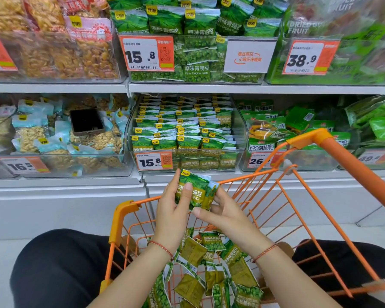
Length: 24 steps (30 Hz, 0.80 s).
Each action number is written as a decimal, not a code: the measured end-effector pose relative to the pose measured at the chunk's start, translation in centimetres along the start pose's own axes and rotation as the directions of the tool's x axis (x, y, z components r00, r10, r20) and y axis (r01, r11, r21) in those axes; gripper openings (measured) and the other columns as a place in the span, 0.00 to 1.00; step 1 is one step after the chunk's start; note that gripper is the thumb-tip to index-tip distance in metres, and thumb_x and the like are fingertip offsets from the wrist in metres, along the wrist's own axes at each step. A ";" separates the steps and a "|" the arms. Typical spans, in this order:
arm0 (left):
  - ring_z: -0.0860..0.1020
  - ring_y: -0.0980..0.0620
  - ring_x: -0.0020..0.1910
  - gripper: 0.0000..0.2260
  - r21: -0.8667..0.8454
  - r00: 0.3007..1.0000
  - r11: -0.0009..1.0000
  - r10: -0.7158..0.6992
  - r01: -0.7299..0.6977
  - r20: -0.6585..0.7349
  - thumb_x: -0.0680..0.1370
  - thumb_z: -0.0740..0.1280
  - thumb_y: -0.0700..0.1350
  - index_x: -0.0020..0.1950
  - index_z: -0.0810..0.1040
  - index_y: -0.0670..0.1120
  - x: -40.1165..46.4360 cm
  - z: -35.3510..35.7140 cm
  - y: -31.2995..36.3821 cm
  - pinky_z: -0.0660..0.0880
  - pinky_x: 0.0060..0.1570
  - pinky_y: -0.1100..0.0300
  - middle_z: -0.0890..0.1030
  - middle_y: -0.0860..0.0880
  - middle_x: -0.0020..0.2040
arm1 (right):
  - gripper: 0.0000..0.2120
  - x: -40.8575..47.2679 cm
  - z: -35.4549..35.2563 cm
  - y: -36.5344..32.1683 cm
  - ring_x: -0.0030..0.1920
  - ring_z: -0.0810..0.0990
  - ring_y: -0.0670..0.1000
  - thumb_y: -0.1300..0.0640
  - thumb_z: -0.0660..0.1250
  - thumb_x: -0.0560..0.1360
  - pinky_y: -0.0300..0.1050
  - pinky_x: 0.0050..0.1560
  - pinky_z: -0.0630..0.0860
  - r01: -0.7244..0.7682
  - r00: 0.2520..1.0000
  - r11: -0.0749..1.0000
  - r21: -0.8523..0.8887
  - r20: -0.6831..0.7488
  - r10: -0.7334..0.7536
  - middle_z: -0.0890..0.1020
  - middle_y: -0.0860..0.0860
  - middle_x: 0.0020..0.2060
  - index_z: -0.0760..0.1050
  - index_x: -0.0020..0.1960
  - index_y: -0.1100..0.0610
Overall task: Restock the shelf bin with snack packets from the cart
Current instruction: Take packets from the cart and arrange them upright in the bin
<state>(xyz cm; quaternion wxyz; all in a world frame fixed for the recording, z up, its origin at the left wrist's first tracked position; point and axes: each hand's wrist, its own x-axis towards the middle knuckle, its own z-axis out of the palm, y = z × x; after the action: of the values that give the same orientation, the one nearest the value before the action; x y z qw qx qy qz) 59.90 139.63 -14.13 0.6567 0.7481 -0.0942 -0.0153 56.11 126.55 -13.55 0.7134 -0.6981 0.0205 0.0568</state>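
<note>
Above the orange wire cart (pixel 276 196) I hold a small stack of green pea snack packets (pixel 195 190). My left hand (pixel 173 207) grips the stack from its left side, thumb across the front. My right hand (pixel 227 216) holds the stack's right and lower edge with curled fingers. Several more green packets (pixel 211 270) lie loose in the bottom of the cart. Straight ahead on the lower shelf stands the clear shelf bin (pixel 187 167), packed with rows of the same green packets and marked 15.8.
A dark phone (pixel 86 122) lies on the nut packets in the bin to the left. Bins of green pea and fruit snacks fill the upper shelf (pixel 196 87) and the right. The cart's orange handle (pixel 351 161) rises at the right. My knees flank the cart.
</note>
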 end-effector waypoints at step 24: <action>0.70 0.64 0.65 0.30 0.403 0.556 0.855 -0.171 -0.326 0.813 0.72 0.74 0.48 0.71 0.66 0.57 7.5 -3.7 7.0 0.67 0.60 0.73 0.72 0.61 0.66 | 0.33 0.4 -3.2 -4.3 0.45 0.82 0.47 0.57 0.72 0.71 0.44 0.47 0.77 -0.050 0.998 0.937 -0.346 0.005 0.055 0.82 0.49 0.50 0.57 0.68 0.44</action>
<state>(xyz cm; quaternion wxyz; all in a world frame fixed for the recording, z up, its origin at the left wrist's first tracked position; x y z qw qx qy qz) 66.99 141.21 -6.01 0.3106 0.7921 -0.4256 -0.3081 57.18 123.26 -9.39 0.5781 -0.8113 0.0237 0.0837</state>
